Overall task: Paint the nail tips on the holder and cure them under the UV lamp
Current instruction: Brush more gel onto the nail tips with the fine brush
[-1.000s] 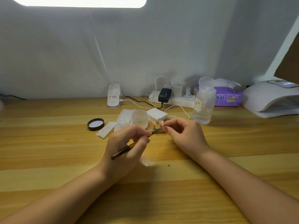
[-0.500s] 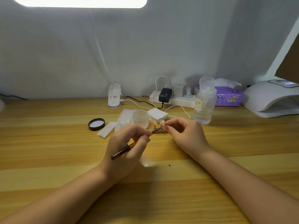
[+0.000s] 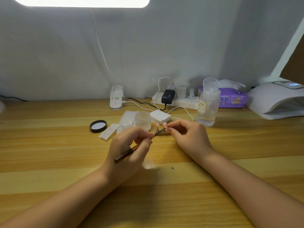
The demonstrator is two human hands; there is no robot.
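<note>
We see the left hand [image 3: 130,145] gripping a brown brush [image 3: 131,149], fingers curled round its handle, bristle end pointing at the pink nail tips [image 3: 164,124]. The right hand [image 3: 189,137] pinches the stem below 1 nail tip. The 2 hands sit close together, not touching. The nail tips stand on a small holder [image 3: 162,133] on the wooden desk [image 3: 49,145], just before an open clear jar [image 3: 142,120]. The UV lamp [image 3: 276,99] rests at the far right, well apart.

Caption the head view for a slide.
Left hand brushes pink nail tips steadied by right hand; UV lamp waits.
</note>
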